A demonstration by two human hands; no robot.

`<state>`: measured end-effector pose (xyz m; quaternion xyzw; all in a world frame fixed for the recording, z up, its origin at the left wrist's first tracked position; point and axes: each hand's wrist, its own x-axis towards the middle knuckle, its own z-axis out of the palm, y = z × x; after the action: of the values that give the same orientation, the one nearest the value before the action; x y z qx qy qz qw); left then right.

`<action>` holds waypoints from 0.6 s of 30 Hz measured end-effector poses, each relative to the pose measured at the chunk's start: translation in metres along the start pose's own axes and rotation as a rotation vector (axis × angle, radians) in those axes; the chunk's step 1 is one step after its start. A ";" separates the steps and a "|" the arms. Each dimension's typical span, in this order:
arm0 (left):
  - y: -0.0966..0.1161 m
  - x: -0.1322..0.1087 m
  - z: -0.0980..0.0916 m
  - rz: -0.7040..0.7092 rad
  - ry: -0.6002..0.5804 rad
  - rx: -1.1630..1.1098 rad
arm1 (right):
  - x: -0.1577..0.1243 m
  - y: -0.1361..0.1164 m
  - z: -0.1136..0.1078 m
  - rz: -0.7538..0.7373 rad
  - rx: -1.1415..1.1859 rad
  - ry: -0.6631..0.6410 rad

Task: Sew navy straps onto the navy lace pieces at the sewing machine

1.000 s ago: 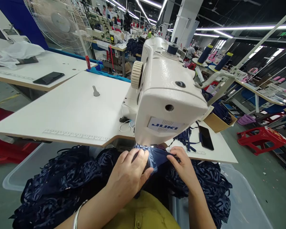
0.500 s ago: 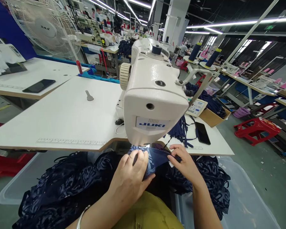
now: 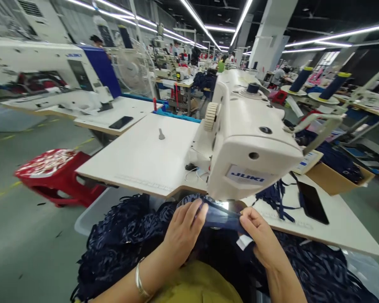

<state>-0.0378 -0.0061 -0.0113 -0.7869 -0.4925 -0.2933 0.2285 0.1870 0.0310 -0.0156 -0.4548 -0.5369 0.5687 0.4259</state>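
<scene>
Left hand (image 3: 183, 229): fingers bent, close together, tips on the left end of navy fabric (image 3: 222, 218); thumb hidden, can't tell if it pinches. Right hand (image 3: 261, 235): thumb and forefinger pinch the fabric's right end. Fabric stretched between the two hands, right below the sewing machine's (image 3: 255, 168) head, slightly blurred. White tag (image 3: 244, 242) just beside the right hand, on its inner side. Silver bracelet (image 3: 140, 280) on left wrist. Pile of patterned dark garments (image 3: 129, 235) left of and below the left hand, in a clear plastic bin (image 3: 91, 210); more dark patterned cloth (image 3: 316, 265) right of and below the right hand. Machine stands directly beyond both hands, JUKI on its end plate, on a white table (image 3: 139, 164). Past the right hand: loose navy straps (image 3: 274, 200) on the tabletop, black phone (image 3: 312, 203) just right of them, cardboard box (image 3: 318, 179) with dark cloth farther out. Beyond the left hand: small grey metal piece (image 3: 161, 134) lying on the table; farther, second phone (image 3: 121, 122) on the neighbouring table (image 3: 99, 118). Red stool (image 3: 82, 183) on the floor, well left of the left hand. Fan (image 3: 132, 69) farther off, ahead and left. Two navy thread cones (image 3: 334, 86) far ahead, right of the machine.
</scene>
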 end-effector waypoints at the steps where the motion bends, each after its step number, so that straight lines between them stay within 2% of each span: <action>1: -0.002 0.000 0.002 0.068 -0.003 -0.002 | 0.006 0.000 0.009 -0.006 0.020 0.024; 3: -0.004 0.002 0.005 0.236 -0.039 -0.025 | 0.015 -0.001 0.023 -0.048 -0.032 0.059; 5: -0.005 0.006 0.006 0.331 -0.085 -0.054 | 0.020 -0.003 0.028 -0.092 -0.172 0.072; 7: -0.007 0.009 0.007 0.327 -0.130 -0.090 | 0.020 -0.005 0.027 -0.126 -0.290 0.043; 10: -0.010 0.008 0.011 0.285 -0.122 -0.165 | 0.014 -0.007 0.019 -0.190 -0.352 -0.007; 13: -0.012 0.005 0.018 0.260 -0.081 -0.237 | 0.009 -0.009 0.015 -0.257 -0.410 0.010; 18: -0.009 0.001 0.021 0.179 -0.111 -0.285 | 0.014 -0.013 0.016 -0.371 -0.518 0.022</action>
<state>-0.0405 0.0114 -0.0250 -0.8670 -0.3859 -0.2946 0.1122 0.1677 0.0422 -0.0030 -0.4487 -0.7330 0.3207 0.3981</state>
